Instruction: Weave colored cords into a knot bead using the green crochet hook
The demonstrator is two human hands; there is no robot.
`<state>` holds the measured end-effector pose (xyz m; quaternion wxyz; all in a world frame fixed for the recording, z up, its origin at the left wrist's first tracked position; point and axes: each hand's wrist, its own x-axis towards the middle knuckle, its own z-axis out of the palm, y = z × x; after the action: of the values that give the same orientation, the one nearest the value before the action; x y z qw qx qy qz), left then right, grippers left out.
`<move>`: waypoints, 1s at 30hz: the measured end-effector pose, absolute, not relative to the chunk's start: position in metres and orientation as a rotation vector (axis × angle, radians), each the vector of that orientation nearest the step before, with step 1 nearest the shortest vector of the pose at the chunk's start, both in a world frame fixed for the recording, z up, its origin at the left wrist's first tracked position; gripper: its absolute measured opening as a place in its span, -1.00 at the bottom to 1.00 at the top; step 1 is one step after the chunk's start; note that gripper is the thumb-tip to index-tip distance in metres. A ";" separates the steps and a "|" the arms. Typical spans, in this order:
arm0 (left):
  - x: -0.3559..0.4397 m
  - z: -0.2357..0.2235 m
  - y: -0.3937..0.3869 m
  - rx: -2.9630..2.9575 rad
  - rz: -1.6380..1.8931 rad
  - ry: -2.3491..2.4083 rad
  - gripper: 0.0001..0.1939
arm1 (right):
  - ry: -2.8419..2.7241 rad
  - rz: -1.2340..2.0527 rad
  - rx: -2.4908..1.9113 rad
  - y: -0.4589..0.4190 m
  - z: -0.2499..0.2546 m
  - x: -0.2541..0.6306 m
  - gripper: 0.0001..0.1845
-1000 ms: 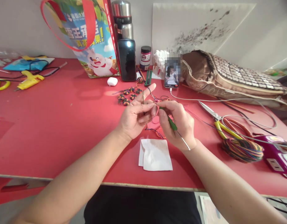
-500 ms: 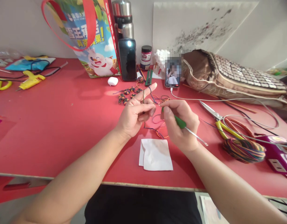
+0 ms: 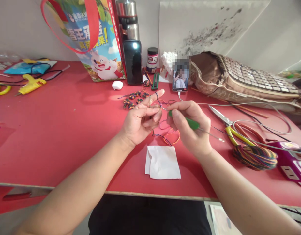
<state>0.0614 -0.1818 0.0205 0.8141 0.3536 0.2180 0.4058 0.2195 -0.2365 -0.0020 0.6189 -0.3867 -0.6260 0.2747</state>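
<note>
Over red tabletop (image 3: pixel 67 130), your left hand (image 3: pixel 142 124) pinches yarn (image 3: pixel 160 106) (thin stuff), your right hand (image 3: pixel 193 127) a green-handled hook (image 3: pixel 192 123); slack could let yarn slip off.

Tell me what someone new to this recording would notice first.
Probably the two hands at the centre of the red table: the left hand has dark yarn over its raised index finger, and the right hand grips a green-handled tool. Next, perhaps, the bright cartoon bag standing at the back left, then the open scissors beside the multicoloured yarn ball at the right.
</note>
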 end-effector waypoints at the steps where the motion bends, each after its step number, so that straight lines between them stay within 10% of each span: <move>1: 0.062 0.020 -0.183 0.730 0.861 0.455 -0.27 | -1.509 0.560 -0.904 -0.237 -0.004 0.219 -0.90; 11: 0.068 0.017 -0.186 0.794 0.915 0.484 -0.16 | -1.759 -0.082 -1.055 -0.236 -0.008 0.211 -0.83; 30: 0.051 0.025 -0.173 0.790 0.722 0.497 -0.54 | -1.165 0.998 -0.854 -0.232 0.017 0.231 -0.88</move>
<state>0.0511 -0.1726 0.0253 0.8310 0.3723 0.2345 0.3404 0.2315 -0.2316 0.0170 0.6389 -0.3742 -0.5105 0.4372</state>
